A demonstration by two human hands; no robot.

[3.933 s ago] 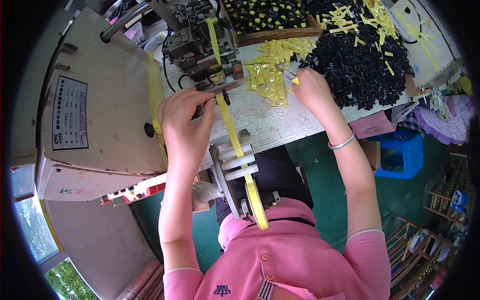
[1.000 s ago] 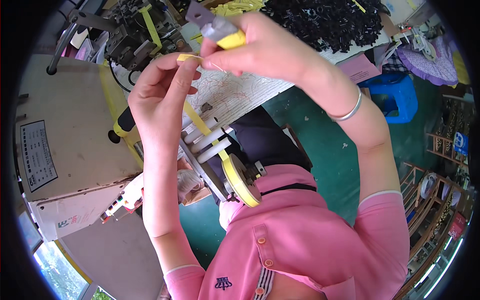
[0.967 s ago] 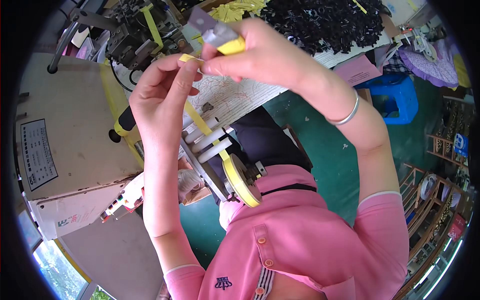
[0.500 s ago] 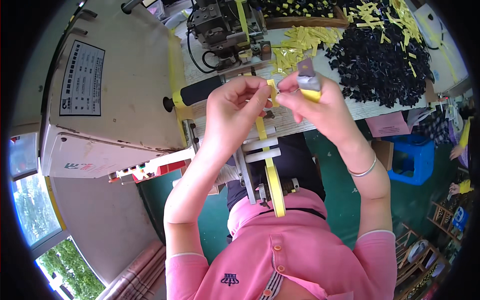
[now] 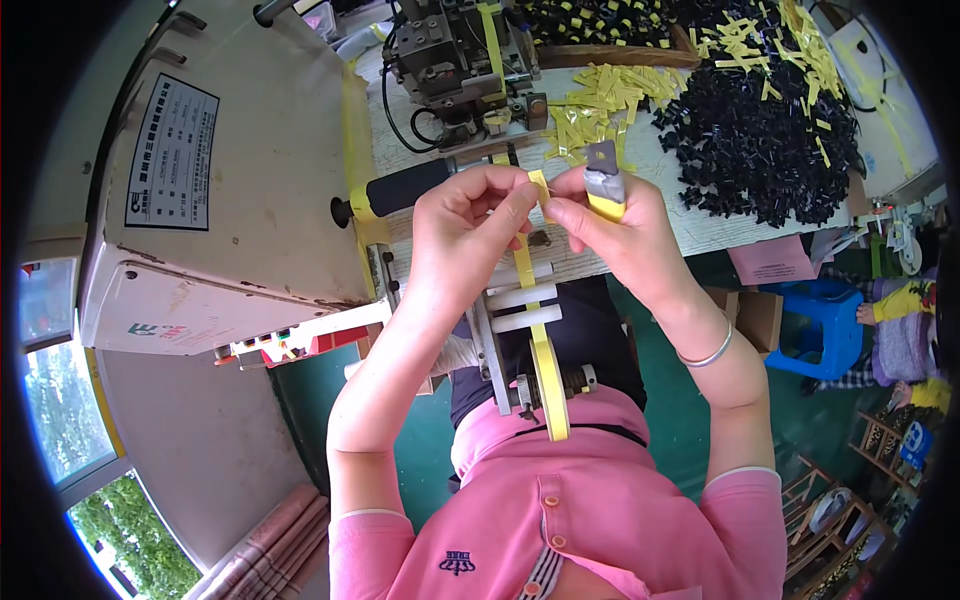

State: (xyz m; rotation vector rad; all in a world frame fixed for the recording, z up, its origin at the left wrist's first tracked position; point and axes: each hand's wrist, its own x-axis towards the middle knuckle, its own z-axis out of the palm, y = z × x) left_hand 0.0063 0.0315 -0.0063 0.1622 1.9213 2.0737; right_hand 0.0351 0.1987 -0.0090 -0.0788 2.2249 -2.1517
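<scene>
My left hand [image 5: 462, 228] pinches a short yellow strip [image 5: 540, 187] between thumb and forefinger above the table's near edge. Close against it, my right hand [image 5: 632, 228] has thumb and forefinger together at the strip's right side. Tucked in that same hand is a flat-bladed tool [image 5: 604, 180] with grey wrapping and a yellow handle, blade pointing away from me. Below my hands a yellow tape reel [image 5: 551, 395] stands on a metal bracket, its tape running up over white rollers [image 5: 526, 308] and under my left hand. What lies inside my curled fingers is hidden.
A metal machine [image 5: 455, 65] with a black-gripped lever [image 5: 405, 185] stands ahead. Yellow strips [image 5: 605, 100] and a heap of black pieces [image 5: 760, 145] lie at the far right. A large beige cabinet [image 5: 270, 180] blocks the left. A blue stool [image 5: 820, 325] and another person's sleeve are at right.
My right hand has moved slightly left, closer to my left hand, with the tool in it. The yellow strip has shifted a little left and down. The person at the right edge has moved.
</scene>
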